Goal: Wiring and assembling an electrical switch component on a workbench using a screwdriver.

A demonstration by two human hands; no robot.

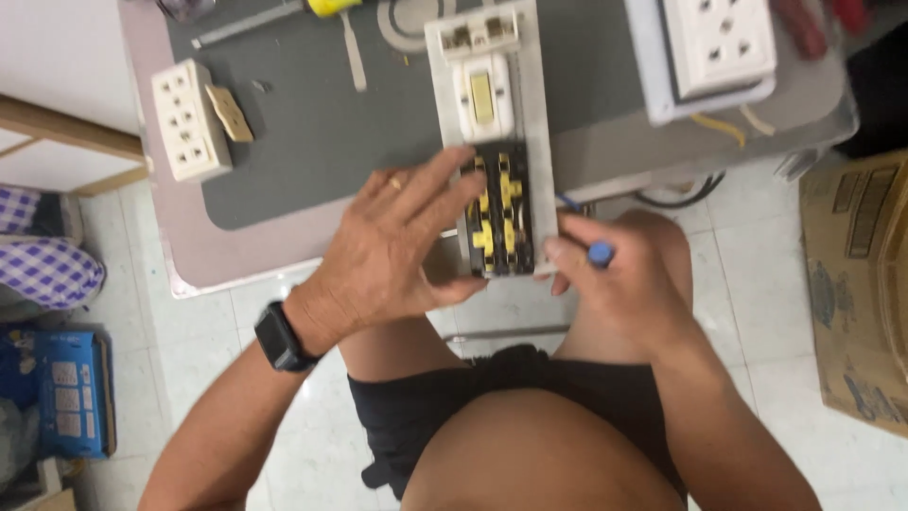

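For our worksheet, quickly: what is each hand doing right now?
Left hand: open, fingers resting on the switch board.
Right hand: closed around a blue-handled tool.

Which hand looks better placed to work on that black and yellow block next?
Probably the right hand: it grips a blue-handled tool beside the black and yellow block. The left hand lies spread against the block's other side, steadying the white panel.

Black smartwatch [277,338] on left wrist, gold ring [395,184] on left finger, black shorts [492,397], arms bare.
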